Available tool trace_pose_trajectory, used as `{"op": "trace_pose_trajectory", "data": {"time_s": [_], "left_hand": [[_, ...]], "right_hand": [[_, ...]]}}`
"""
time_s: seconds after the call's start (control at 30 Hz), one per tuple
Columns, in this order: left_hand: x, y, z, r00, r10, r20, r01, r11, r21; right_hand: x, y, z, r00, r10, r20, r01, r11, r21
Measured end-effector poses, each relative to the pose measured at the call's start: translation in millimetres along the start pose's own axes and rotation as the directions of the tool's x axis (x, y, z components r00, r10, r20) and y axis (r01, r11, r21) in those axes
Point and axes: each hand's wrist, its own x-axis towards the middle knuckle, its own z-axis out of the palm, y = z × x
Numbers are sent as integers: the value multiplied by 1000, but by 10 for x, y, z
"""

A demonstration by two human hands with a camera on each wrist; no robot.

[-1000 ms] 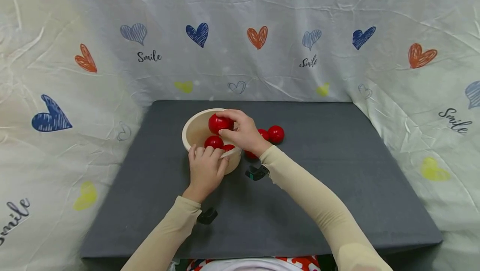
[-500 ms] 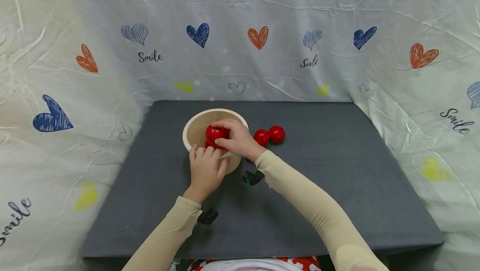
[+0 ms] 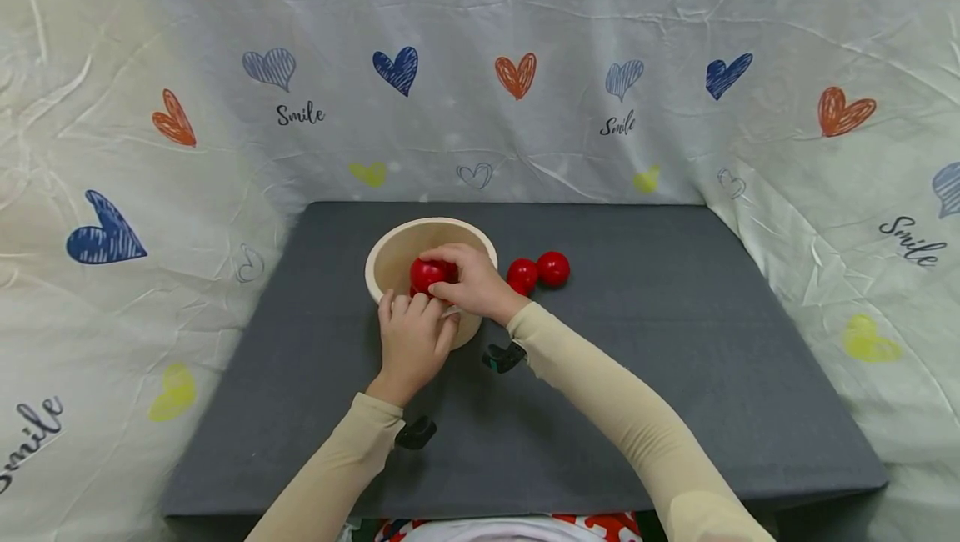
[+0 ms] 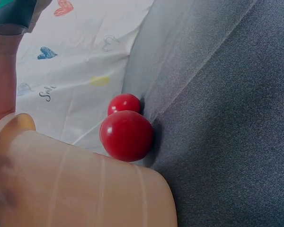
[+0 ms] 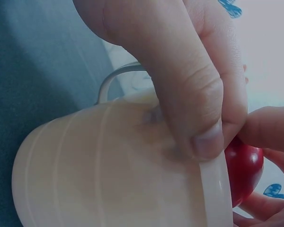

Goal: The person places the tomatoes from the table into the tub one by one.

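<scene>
Heart-printed sheeting (image 3: 450, 138) backs the table (image 3: 675, 342) as the right hand (image 3: 472, 279) pinches a red ball (image 3: 427, 274) at the mouth of a cream bucket (image 3: 393, 254) gripped by the left hand (image 3: 412, 343); apparently loading, release called for next.

From my left wrist: cream tub (image 4: 94, 184), 7 o'clock, rim toward 9. Nearer red ball (image 4: 126, 136) just past its wall; farther red ball (image 4: 124, 101) at that ball's 12. Grey cloth (image 4: 227, 118), 3 o'clock. My right hand (image 4: 2, 78), 10.
</scene>
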Motion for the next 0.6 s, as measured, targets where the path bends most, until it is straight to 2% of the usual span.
{"op": "trace_pose_trajectory", "data": {"time_s": [0.2, 0.6], "left_hand": [[-1, 3, -4, 1000, -5, 2, 5, 1000, -4], [-16, -3, 15, 1000, -16, 9, 16, 1000, -7]], "right_hand": [[10, 5, 1, 1000, 4, 6, -4, 1000, -27], [8, 21, 1, 1000, 19, -14, -19, 1000, 17]]}}
